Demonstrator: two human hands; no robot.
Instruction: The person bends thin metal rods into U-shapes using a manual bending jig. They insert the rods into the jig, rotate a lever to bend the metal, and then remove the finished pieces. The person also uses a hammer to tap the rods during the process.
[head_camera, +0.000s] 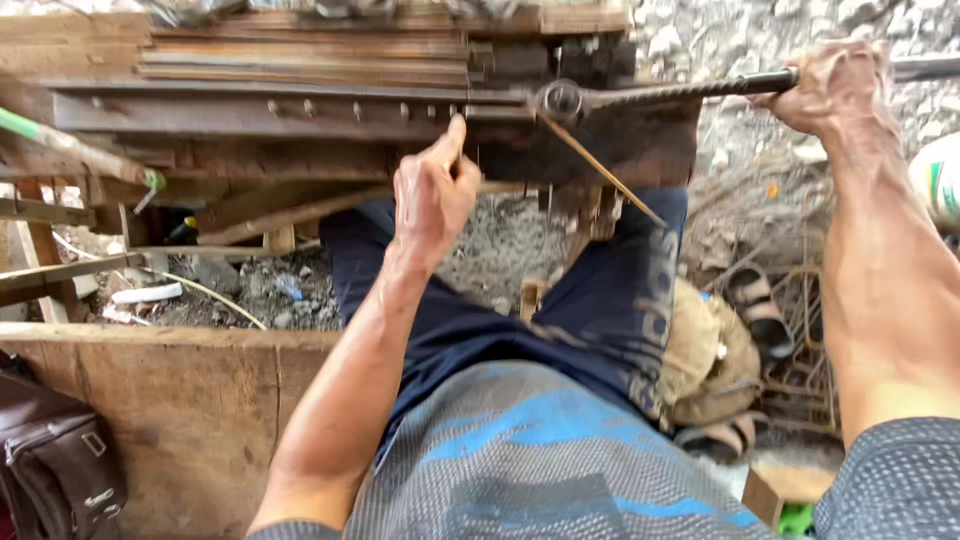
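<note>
your right hand (835, 90) is wrapping tight around the dark ribbed lever bar (680, 92), gripping it near its far end, out to the right of the bench. your left hand (430, 195) is closing narrow, thumb and forefinger pinching something thin just below the bench edge; what sits between them is too small to tell. the lever bar is running leftward to a round pivot bolt (561, 99) on the rusty steel bending bench (300, 110), and a thin steel rod (603, 172) is slanting down and right from that pivot, near your left hand but not touching it. a row of small pins (355, 108) is standing along the bench rail. you are sitting with your dark blue shorts (520, 300) filling the middle, a wooden plank (170, 400) lying at your left, a brown bag (60, 460) resting beside it, sandals (755, 310) lying on the gravel at your right.
</note>
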